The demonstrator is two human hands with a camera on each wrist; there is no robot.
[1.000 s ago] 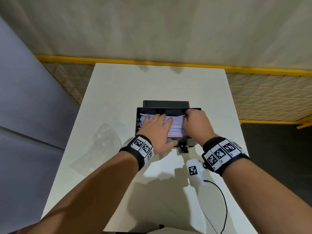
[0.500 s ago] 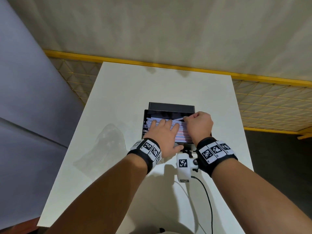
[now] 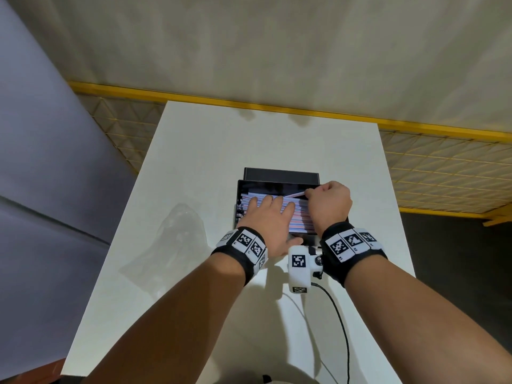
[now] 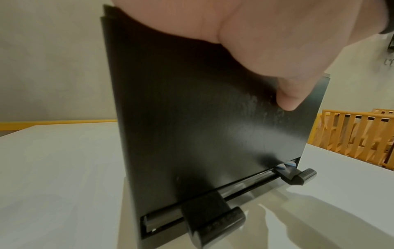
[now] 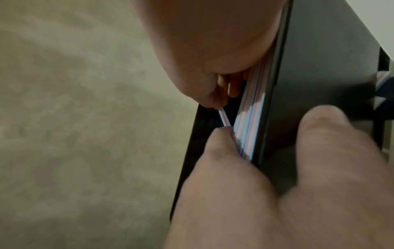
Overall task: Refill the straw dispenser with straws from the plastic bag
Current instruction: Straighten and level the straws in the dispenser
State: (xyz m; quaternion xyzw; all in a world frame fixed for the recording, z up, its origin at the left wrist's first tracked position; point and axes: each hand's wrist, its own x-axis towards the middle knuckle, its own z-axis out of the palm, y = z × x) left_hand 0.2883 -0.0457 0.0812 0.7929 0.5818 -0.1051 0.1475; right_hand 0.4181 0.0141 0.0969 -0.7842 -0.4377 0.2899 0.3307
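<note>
The black straw dispenser (image 3: 279,175) stands open-topped in the middle of the white table (image 3: 249,139), packed with striped straws (image 3: 300,217). My left hand (image 3: 266,214) lies flat on the straws, fingers straight, and its thumb (image 4: 291,99) presses the dispenser's front wall (image 4: 202,118). My right hand (image 3: 308,193) is curled at the box's back right corner and pinches one end of a single straw (image 3: 294,194), which slants up off the pile. In the right wrist view that straw (image 5: 224,118) leaves my fingertips (image 5: 217,102) beside the stacked straws (image 5: 251,121).
The clear plastic bag (image 3: 177,236) lies crumpled and flat left of the dispenser. A white marker-tagged device (image 3: 297,268) with a black cable (image 3: 339,322) hangs just in front of the box. The dispenser's roller knob (image 4: 213,219) juts out at its base.
My right hand has drawn back from resting on the pile to the back right corner and lifted the end of one straw. My left hand has stayed flat on the straws.
</note>
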